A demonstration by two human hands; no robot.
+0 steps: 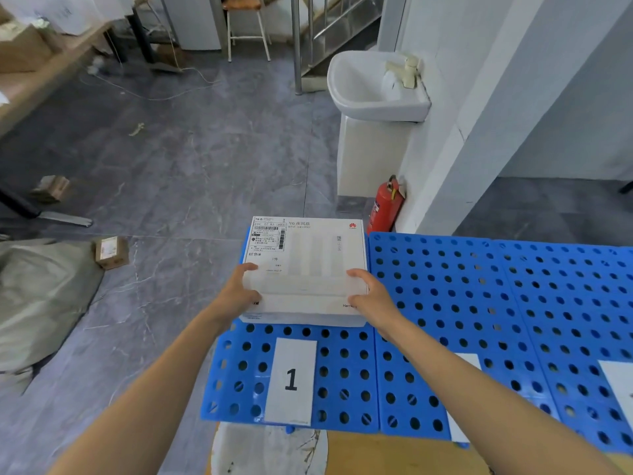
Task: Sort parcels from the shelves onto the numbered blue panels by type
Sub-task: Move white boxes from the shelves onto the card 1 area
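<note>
A flat white box with a shipping label at its top left lies on the leftmost blue perforated panel, above a white card marked 1. My left hand grips the box's near left corner, thumb on top. My right hand grips its near right corner the same way. More blue panels stretch to the right, with parts of two more white cards, numbers hidden.
A small cardboard parcel and a grey bag lie on the floor at left. A red fire extinguisher stands behind the panels under a white sink. A wooden table sits far left.
</note>
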